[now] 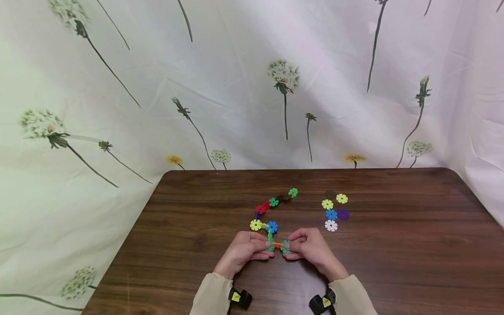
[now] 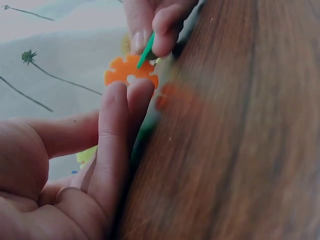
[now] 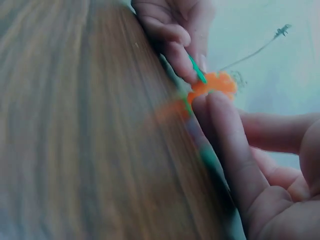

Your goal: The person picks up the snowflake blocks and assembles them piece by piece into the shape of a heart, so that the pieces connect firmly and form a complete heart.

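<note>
Near the table's front middle, my left hand (image 1: 246, 250) pinches a green notched disc (image 1: 270, 247) at the lower end of a chain of joined discs. My right hand (image 1: 313, 250) pinches another green disc (image 1: 286, 246). Between the two green discs stands an orange disc (image 1: 278, 245), which also shows above the left fingers in the left wrist view (image 2: 120, 70) and beside the right fingers in the right wrist view (image 3: 220, 84). The fingers partly cover both green discs.
The chain runs back through a blue disc (image 1: 271, 226), a yellow disc (image 1: 255, 225) and a red disc (image 1: 260, 209) to a green end disc (image 1: 293, 192). Several loose discs, among them a white disc (image 1: 331, 225) and a purple disc (image 1: 343, 214), lie right of it on the table (image 1: 393, 245).
</note>
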A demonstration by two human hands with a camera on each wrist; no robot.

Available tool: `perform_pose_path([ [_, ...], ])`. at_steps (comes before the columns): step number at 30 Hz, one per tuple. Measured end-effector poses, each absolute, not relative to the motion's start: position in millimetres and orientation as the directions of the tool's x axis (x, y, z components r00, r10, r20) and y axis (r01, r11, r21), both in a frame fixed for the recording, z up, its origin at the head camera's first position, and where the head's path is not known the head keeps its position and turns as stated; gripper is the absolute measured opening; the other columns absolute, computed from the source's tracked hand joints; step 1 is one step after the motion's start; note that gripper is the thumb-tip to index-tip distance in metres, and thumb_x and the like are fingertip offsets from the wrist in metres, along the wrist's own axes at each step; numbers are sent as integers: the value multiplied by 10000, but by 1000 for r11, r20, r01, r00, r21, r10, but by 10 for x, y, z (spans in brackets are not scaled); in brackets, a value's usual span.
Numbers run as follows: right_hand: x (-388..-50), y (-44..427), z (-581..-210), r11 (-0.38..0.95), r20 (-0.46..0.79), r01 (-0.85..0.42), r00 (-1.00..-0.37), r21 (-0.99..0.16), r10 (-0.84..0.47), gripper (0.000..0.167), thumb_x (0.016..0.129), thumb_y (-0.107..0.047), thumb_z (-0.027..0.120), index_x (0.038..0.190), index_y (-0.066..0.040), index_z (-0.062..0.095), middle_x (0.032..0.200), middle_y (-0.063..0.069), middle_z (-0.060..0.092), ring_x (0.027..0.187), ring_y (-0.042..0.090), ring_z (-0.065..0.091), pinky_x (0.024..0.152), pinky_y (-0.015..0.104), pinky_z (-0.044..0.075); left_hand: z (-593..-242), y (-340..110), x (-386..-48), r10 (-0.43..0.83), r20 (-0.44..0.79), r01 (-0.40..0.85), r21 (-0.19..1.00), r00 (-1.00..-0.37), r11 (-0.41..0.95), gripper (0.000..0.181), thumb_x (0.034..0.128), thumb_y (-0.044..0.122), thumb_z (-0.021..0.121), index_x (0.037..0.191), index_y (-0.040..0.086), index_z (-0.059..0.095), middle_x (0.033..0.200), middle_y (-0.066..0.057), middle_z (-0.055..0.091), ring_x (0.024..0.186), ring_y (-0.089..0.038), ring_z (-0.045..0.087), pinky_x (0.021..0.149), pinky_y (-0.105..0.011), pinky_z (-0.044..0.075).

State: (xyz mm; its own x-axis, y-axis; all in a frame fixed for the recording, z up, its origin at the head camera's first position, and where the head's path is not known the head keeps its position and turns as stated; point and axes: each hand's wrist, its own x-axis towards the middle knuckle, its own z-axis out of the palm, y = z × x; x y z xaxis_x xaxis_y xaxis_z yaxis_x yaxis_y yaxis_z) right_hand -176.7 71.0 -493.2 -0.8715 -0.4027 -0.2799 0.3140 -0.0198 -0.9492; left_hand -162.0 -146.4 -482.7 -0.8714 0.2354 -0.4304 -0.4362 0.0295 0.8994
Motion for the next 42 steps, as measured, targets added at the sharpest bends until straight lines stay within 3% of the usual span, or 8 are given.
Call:
perform_pose_path([
  [11, -1762, 701, -4930, -18, -294, 328, -868, -945, -401, 274, 856, 25, 646, 1067, 173, 553, 836, 151, 697, 697, 205, 717, 679, 349, 605, -4810, -1474, -1632, 248, -451, -465, 885, -858, -1, 383, 914, 58, 619, 1213, -149, 498, 923, -112, 693, 765, -142, 721, 693, -257, 592],
  [17, -1804, 841, -4844, 136, -268, 234, -888, -963, -372, 276, 866, -94, 693, 1063, 93, 644, 812, 129, 714, 598, 160, 676, 559, 327, 587, -4804, -1491, -1636, 258, -456, -472, 882, -852, 1, 456, 917, 86, 632, 1277, -138, 466, 981, -132, 690, 774, -160, 724, 695, -280, 595],
  [22, -1880, 1073, -4795, 259, -219, 155, -946, -953, -239, 226, 844, -137, 730, 996, 22, 681, 717, 85, 654, 530, 125, 566, 451, 241, 460, -4780, -1490, -1615, 246, -450, -463, 886, -858, 8, 502, 911, 70, 634, 1283, -160, 387, 1010, -173, 679, 785, -192, 730, 705, -304, 599],
  [29, -1980, 1427, -4749, 325, -171, 141, -983, -935, -64, 220, 836, -134, 739, 969, 30, 679, 673, 12, 589, 558, 114, 520, 476, 238, 441, -4742, -1485, -1599, 204, -447, -459, 888, -871, -15, 629, 904, 33, 633, 1332, -139, 204, 1024, -238, 679, 805, -222, 736, 714, -318, 601],
  [34, -1993, 1578, -4719, 443, -123, 117, -992, -889, 16, 218, 846, -139, 726, 990, 18, 678, 815, 62, 667, 664, 122, 545, 566, 240, 480, -4719, -1478, -1602, 175, -440, -450, 893, -881, -18, 792, 900, 11, 630, 1404, -94, 28, 1003, -244, 683, 786, -221, 735, 690, -316, 602],
  [38, -1976, 1618, -4708, 562, -82, 82, -996, -823, 25, 223, 846, -153, 724, 1006, -5, 683, 919, 123, 694, 759, 164, 572, 626, 252, 478, -4698, -1489, -1617, 168, -437, -445, 896, -884, -8, 907, 890, -12, 631, 1484, 25, -55, 973, -224, 690, 743, -210, 729, 674, -329, 603],
  [42, -1963, 1616, -4709, 639, -62, 34, -998, -769, -22, 259, 848, -166, 726, 1038, 2, 674, 942, 144, 691, 824, 218, 601, 679, 307, 484, -4694, -1515, -1643, 183, -438, -443, 896, -880, 15, 925, 881, -34, 625, 1523, 93, -28, 908, -195, 705, 702, -194, 721, 674, -345, 604],
])
